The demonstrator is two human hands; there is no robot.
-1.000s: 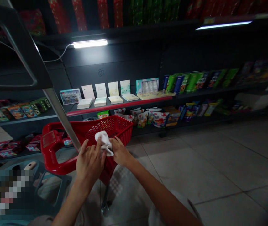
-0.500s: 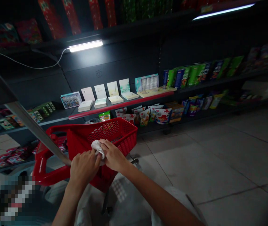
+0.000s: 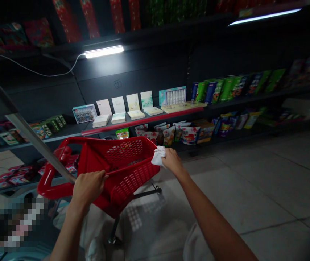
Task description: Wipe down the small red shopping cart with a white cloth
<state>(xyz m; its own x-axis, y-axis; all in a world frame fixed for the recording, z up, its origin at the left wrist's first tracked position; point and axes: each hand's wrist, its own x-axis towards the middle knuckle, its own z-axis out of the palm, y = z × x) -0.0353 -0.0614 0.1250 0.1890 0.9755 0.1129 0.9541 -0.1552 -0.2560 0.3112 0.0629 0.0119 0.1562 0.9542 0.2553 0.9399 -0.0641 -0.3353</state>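
Observation:
A red plastic shopping cart [image 3: 133, 185] with perforated sides stands before me. My left hand [image 3: 88, 186] is closed over its near rim, close to the handle end. At the far right corner of the basket, my right hand [image 3: 173, 160] grips a crumpled white cloth [image 3: 158, 156]. The cloth lies against the rim there, and part of it is bunched inside my fingers. The cart's handle [image 3: 54, 192] loops out to the left, partly behind a metal pole.
A slanted metal pole [image 3: 42, 146] crosses the left side. Behind the cart, a dark shelf with a red edge [image 3: 144, 121] holds notebooks [image 3: 135, 115] and boxed pens [image 3: 172, 96]. Snack bags [image 3: 190, 134] sit below. Grey floor tiles [image 3: 242, 188] extend to the right.
My right hand has moved right along the rim with the cloth, away from my left hand, to the basket's far corner. My left hand has shifted slightly left, staying on the rim.

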